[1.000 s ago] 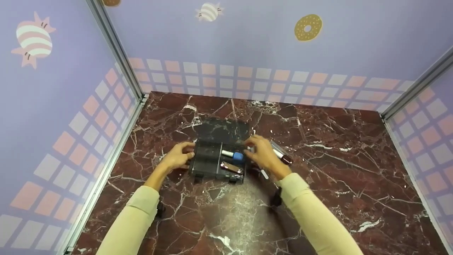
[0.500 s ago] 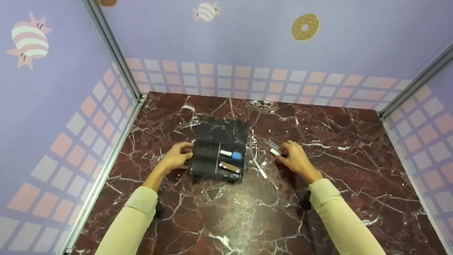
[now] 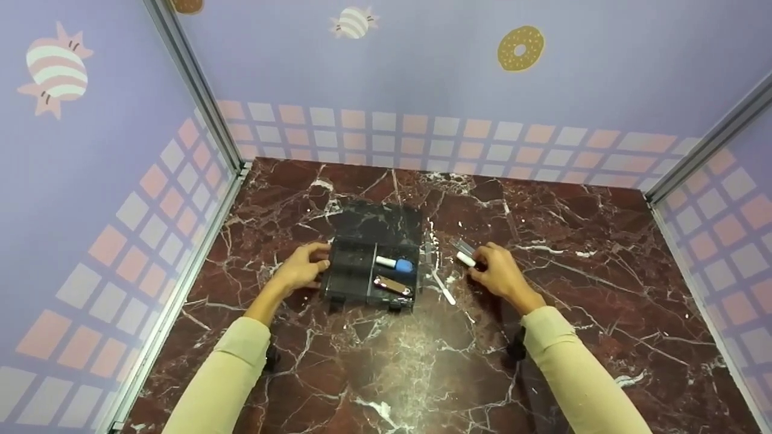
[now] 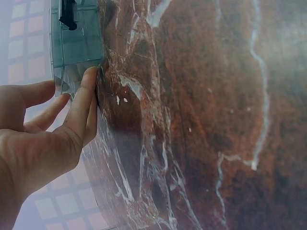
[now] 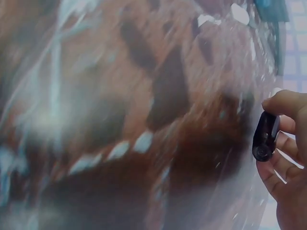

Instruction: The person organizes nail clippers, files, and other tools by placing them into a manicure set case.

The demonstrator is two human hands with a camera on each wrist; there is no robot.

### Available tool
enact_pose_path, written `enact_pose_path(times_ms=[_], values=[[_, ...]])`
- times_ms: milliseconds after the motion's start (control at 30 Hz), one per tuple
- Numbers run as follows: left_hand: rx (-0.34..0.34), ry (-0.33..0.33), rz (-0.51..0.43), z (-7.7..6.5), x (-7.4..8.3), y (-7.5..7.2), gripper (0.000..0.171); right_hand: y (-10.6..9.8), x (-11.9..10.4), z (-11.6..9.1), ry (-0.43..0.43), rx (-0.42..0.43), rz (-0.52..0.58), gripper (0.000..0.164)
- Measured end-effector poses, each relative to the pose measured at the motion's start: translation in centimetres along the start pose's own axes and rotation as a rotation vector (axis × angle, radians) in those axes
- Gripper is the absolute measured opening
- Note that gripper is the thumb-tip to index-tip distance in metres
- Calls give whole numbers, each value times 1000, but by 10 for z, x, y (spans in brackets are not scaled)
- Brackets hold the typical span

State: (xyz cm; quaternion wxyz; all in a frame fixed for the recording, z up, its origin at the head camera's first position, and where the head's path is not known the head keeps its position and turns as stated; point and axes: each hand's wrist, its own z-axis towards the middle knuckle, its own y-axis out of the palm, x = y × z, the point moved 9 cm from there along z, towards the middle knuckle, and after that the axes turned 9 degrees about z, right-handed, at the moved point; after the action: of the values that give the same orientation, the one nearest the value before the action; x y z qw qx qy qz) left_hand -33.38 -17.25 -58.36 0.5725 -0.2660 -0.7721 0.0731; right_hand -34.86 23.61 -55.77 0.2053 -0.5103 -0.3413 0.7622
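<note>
Pinching a dark nail-polish bottle (image 5: 265, 138): right hand (image 3: 502, 268), thumb and fingertips pressed onto the dark body, white cap pointing out to the left of the fingers. Whether it is lifted off the counter (image 3: 338, 361), cannot tell.

Change over the last second: right hand was at the right edge of the plastic organiser box (image 3: 351, 271), bottle lying out to its right; it has since swung over and taken hold.

Left hand (image 3: 297, 267): no shift noted. Fingers apart and fairly straight, tips against the left wall of the box; no wrapped grip seen. Box sits just right of this hand, well left of the other, lid (image 3: 380, 220) folded back on the far side. Past the divider (image 3: 371, 274), on the side away from the left hand: a blue nail-polish bottle (image 3: 404, 265) and, nearer, what looks like a nail clipper (image 3: 392, 286).

Between box and right hand, on the counter: slim white stick (image 3: 445, 289). Clear strip (image 3: 463, 246) just beyond the right fingertips; too small to identify.

Judgement: work has moved from the box to this one bottle, which is outside the box, unlike the blue one; steadying seems left to the left hand alone.
</note>
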Motion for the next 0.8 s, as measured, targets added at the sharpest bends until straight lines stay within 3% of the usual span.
enact_pose_path(times_ms=[200,433,567,800], values=[[-5,6,3,-1,0,-1,49,13,-42,21,-84,-2,46,17],[-15,-2,-6,-1,-2,-1,50,49,-92,47,-108,-97,76,18],[-14,5,-20,-2,-1,-1,49,71,-112,53,-149,-136,46,20],[11,21,18,-1,1,0,49,92,-130,57,-208,-129,3,22]])
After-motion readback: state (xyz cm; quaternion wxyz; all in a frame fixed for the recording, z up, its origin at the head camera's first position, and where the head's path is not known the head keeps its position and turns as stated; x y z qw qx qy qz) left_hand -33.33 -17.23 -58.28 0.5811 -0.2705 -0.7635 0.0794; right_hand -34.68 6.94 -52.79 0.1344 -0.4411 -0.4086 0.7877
